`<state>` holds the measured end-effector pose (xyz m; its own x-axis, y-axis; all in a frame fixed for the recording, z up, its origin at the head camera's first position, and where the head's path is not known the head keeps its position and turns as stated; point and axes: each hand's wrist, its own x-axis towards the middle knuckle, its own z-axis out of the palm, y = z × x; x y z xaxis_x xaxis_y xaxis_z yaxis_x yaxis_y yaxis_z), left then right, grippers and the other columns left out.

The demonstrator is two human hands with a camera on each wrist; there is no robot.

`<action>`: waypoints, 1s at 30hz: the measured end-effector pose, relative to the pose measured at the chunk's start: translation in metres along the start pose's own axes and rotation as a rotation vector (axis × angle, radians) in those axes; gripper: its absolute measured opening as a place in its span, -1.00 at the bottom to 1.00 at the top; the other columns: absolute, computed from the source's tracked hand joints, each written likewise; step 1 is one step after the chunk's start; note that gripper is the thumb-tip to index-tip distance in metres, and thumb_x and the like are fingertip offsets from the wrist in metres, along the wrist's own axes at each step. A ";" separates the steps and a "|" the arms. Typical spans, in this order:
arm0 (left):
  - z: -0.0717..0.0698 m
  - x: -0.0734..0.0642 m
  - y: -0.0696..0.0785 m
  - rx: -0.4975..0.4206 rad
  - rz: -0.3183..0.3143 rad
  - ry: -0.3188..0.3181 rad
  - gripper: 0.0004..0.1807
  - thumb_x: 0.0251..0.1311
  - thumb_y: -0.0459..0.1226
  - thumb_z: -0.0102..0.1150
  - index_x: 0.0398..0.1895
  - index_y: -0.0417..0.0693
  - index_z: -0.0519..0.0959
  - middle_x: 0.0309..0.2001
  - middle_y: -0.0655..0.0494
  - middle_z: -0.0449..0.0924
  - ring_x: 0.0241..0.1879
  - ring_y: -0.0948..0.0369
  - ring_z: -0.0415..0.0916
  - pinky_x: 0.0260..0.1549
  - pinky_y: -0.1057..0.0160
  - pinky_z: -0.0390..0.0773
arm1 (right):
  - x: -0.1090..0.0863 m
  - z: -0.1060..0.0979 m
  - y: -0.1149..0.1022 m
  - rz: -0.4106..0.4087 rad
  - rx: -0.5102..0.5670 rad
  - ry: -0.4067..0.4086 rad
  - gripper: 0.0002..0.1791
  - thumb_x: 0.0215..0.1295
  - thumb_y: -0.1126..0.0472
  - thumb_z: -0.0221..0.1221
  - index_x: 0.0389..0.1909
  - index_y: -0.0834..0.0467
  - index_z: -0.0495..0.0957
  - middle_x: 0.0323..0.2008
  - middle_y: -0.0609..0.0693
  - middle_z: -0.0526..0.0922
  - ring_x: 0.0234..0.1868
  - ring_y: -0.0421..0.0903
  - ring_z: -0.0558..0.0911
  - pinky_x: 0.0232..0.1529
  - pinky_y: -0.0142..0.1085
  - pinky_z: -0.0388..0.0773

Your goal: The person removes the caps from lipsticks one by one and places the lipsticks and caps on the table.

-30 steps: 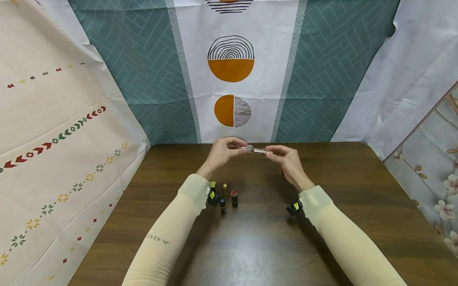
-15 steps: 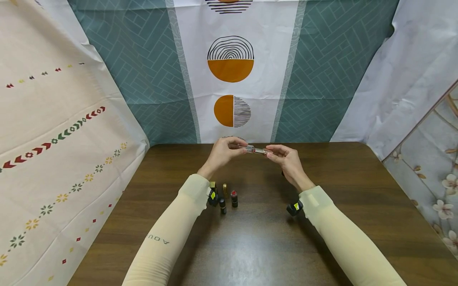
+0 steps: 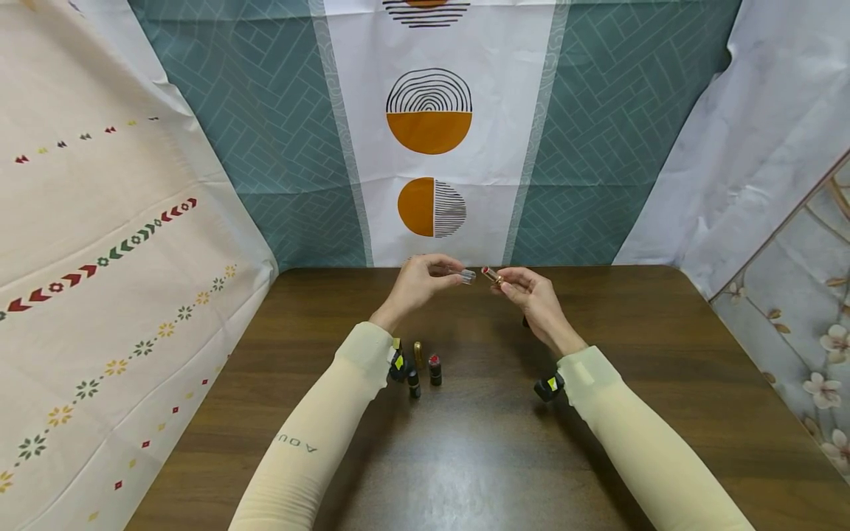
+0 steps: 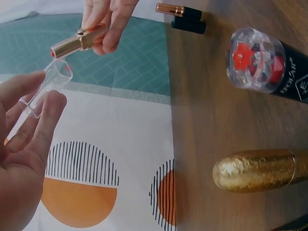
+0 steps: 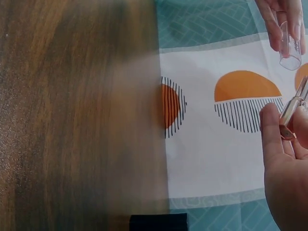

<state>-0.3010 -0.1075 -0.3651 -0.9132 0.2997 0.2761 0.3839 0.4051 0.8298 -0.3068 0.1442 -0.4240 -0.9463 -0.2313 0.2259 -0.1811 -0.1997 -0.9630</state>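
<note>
Two parts of one lipstick hang apart above the far edge of the counter: the clear cap pinched in the left hand, the gold lipstick tube pinched in the right hand, just at the cap's 3 o'clock. At 6 o'clock, small lipsticks stand partly hidden by the left sleeve; their count is hard to tell.

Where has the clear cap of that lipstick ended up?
The clear cap is pinched in the left hand, held above the far middle of the table, just apart from the lipstick in the right hand.
</note>
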 end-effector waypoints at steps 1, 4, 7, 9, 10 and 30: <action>0.001 0.000 0.000 0.000 0.005 0.001 -0.78 0.30 -0.23 0.44 -0.03 -0.06 0.77 -0.10 0.08 0.79 -0.09 0.18 0.73 -0.06 0.14 0.67 | 0.000 0.000 -0.001 -0.002 0.009 -0.001 -0.72 0.53 0.44 0.12 0.17 0.44 0.49 -0.10 -0.03 0.72 -0.07 -0.05 0.77 0.09 -0.30 0.64; 0.004 0.002 0.001 0.003 0.018 -0.001 -0.77 0.29 -0.25 0.45 -0.02 -0.08 0.77 -0.09 0.07 0.79 -0.09 0.19 0.73 -0.06 0.17 0.66 | -0.001 -0.002 -0.002 -0.005 0.025 -0.006 -0.75 0.52 0.43 0.13 0.14 0.39 0.51 -0.07 0.04 0.71 -0.06 -0.03 0.76 0.11 -0.27 0.63; 0.006 0.004 0.002 0.015 0.028 -0.004 -0.76 0.29 -0.27 0.45 -0.01 -0.10 0.77 -0.09 0.06 0.79 -0.10 0.19 0.73 -0.06 0.20 0.66 | -0.002 -0.005 -0.004 -0.011 0.018 -0.003 -0.75 0.50 0.41 0.17 0.13 0.37 0.54 -0.07 0.05 0.73 -0.08 -0.06 0.77 0.09 -0.31 0.64; 0.008 0.005 0.003 0.019 0.028 -0.004 -0.75 0.28 -0.27 0.46 0.00 -0.10 0.77 -0.11 0.06 0.79 -0.11 0.19 0.73 -0.06 0.21 0.66 | -0.002 -0.007 -0.005 -0.014 0.010 -0.004 -0.73 0.49 0.40 0.19 0.13 0.39 0.55 -0.09 0.03 0.75 -0.10 -0.09 0.77 0.06 -0.33 0.64; 0.009 0.006 0.004 0.021 0.026 -0.005 -0.75 0.28 -0.27 0.46 0.00 -0.10 0.77 -0.12 0.06 0.79 -0.12 0.20 0.73 -0.07 0.22 0.66 | -0.002 -0.007 -0.006 -0.015 0.006 -0.004 -0.73 0.49 0.39 0.20 0.14 0.39 0.55 -0.11 0.01 0.76 -0.11 -0.11 0.77 0.06 -0.34 0.64; 0.025 0.014 0.015 0.051 0.070 -0.041 -0.77 0.31 -0.26 0.43 -0.01 -0.10 0.75 -0.21 0.11 0.78 -0.20 0.22 0.69 -0.17 0.26 0.63 | -0.006 -0.025 -0.020 -0.020 0.147 -0.033 -0.75 0.46 0.47 0.20 0.11 0.35 0.53 -0.11 0.07 0.72 -0.06 -0.05 0.79 0.17 -0.16 0.58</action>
<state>-0.3045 -0.0761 -0.3609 -0.8779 0.3635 0.3116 0.4539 0.4250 0.7831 -0.3040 0.1738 -0.4101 -0.9331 -0.2568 0.2516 -0.1561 -0.3411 -0.9270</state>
